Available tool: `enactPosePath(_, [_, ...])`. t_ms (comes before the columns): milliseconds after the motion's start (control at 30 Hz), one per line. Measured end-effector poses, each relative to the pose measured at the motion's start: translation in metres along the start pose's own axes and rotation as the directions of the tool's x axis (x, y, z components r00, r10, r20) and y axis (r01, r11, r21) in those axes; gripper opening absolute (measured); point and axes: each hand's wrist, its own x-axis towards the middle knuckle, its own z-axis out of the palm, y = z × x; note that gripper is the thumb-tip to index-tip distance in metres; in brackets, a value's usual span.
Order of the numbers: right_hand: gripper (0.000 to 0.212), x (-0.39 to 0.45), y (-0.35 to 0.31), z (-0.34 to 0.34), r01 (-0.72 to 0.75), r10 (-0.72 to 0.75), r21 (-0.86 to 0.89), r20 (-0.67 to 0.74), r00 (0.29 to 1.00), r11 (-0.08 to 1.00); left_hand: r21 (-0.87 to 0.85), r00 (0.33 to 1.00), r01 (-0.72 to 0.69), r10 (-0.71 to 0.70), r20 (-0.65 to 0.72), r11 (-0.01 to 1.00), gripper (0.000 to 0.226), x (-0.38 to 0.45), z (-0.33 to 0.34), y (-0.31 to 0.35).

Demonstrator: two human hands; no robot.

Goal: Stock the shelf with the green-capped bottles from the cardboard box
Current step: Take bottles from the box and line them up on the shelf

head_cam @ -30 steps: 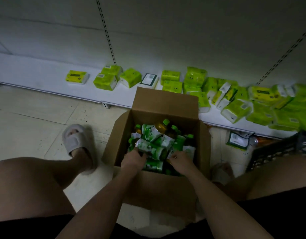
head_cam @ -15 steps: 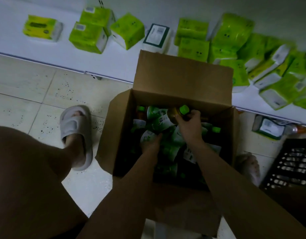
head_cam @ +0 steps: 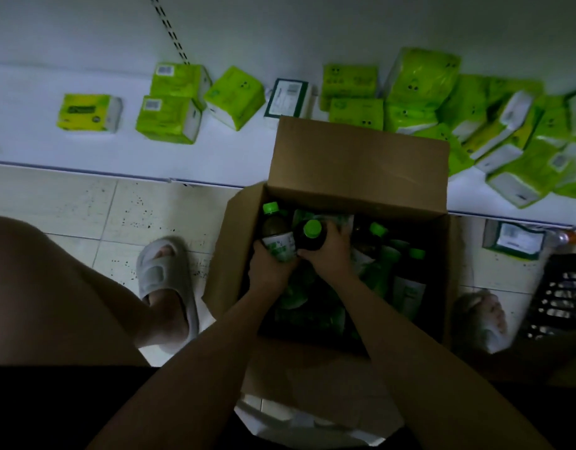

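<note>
An open cardboard box [head_cam: 354,164] stands on the floor between my legs, with several green-capped bottles [head_cam: 390,254] piled inside. My left hand [head_cam: 268,271] grips one dark bottle [head_cam: 275,233] by its white and green label, cap pointing up. My right hand [head_cam: 328,254] holds a second bottle [head_cam: 311,233] right beside it, its green cap facing me. Both bottles are raised above the pile, inside the box. The white bottom shelf [head_cam: 215,151] runs just behind the box.
Green tissue packs [head_cam: 169,118] lie scattered along the shelf, heaped thicker at the right [head_cam: 507,138]. My left foot in a grey slipper [head_cam: 169,287] rests on the tiled floor left of the box. A black crate [head_cam: 562,293] stands at the right.
My left hand has taken hold of a bottle and lifted it. My right hand has drawn its bottle up beside it. The camera has tipped further down toward the box.
</note>
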Motion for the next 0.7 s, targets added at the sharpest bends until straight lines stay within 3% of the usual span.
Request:
enactPosePath(200, [0.069,-0.007,0.003,0.005,-0.044,0.034,0.245,0.045,0.998,0.969,-0.037,0.997,-0.078,0.079,0.013,0.996,0.084,0.000,-0.005,-0.012])
enactPosePath(500, [0.061,-0.037,-0.014,-0.046,0.036,-0.019,0.362,-0.051,0.998,0.931,-0.111,0.975,-0.211,0.217,0.043,0.971,0.070,-0.027,-0.029,-0.002])
enactPosePath(700, [0.074,-0.064,-0.037,-0.093,0.034,-0.019,0.491,-0.035,0.999,0.871,-0.310,0.964,-0.245,0.266,0.026,0.919,0.062,-0.057,-0.058,0.025])
